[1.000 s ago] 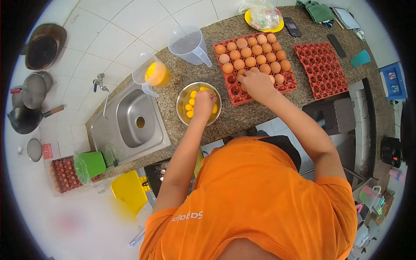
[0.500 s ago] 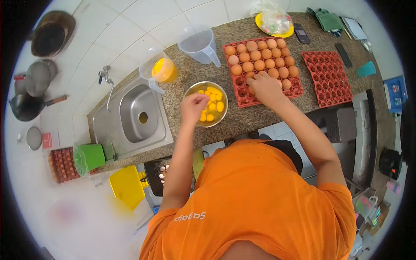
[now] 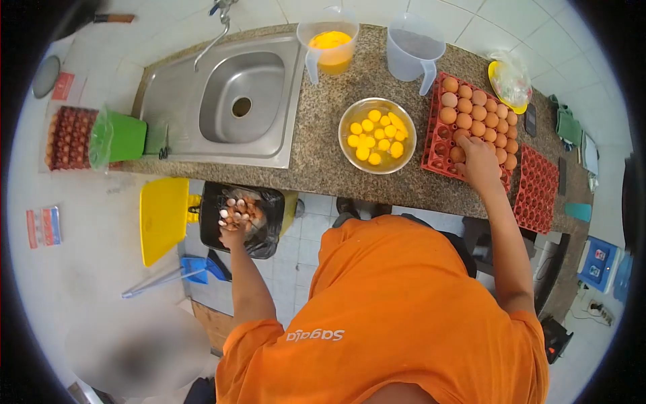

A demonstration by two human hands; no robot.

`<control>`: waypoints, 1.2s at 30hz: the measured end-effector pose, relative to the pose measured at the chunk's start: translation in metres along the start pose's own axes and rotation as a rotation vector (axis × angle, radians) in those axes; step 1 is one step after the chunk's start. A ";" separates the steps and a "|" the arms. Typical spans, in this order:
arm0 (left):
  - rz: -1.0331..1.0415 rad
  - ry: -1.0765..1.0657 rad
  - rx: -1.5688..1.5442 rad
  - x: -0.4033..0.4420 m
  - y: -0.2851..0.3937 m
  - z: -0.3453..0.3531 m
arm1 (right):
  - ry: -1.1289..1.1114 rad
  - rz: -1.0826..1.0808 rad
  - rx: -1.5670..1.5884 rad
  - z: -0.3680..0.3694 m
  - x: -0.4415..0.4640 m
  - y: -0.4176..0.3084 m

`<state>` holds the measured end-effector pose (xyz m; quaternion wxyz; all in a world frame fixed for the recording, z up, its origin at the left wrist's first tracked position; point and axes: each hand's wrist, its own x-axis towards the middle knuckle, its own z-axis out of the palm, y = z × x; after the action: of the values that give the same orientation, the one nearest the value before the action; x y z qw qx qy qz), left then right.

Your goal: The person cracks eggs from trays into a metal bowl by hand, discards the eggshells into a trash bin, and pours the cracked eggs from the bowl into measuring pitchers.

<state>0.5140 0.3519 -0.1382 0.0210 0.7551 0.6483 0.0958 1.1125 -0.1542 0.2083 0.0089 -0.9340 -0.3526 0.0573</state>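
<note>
My left hand reaches down into the black-lined bin, right at a heap of broken eggshells. Its fingertips blend with the shells, so I cannot tell whether they grip one. On the counter, my right hand has its fingers closed round a brown egg near the front of the red egg tray. Several rows of brown eggs fill the tray's back part. Left of the tray stands a metal bowl with several yolks in clear egg white.
Behind the bowl are a plastic jug with yellow liquid and another clear jug. A steel sink lies left. Right are a second red tray and a yellow plate with a plastic bag. The bin's yellow lid hangs open.
My left hand has gone from above the bowl down and left into the bin. My right hand stays at the egg tray. The view has turned leftward, showing more of the bin.
</note>
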 end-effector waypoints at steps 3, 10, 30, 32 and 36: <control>-0.276 -0.132 -0.174 -0.001 0.043 -0.039 | -0.010 -0.018 -0.030 0.001 0.005 0.003; -0.426 -0.343 0.091 -0.004 0.039 -0.040 | 0.010 -0.054 0.041 0.003 0.009 0.000; 0.319 -1.407 -1.424 -0.149 0.444 -0.250 | -0.182 -0.384 1.040 0.004 0.004 -0.074; 0.322 -1.565 -1.420 -0.158 0.462 -0.250 | -0.196 -0.499 0.967 0.017 0.009 -0.093; 0.078 -1.532 -1.513 -0.150 0.472 -0.223 | -0.144 -0.056 1.575 0.040 0.010 -0.102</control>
<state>0.9143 0.1093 0.1366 0.8797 0.4255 0.2106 -0.0259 1.0482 -0.0715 0.1736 0.6461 -0.6375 -0.2314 0.3503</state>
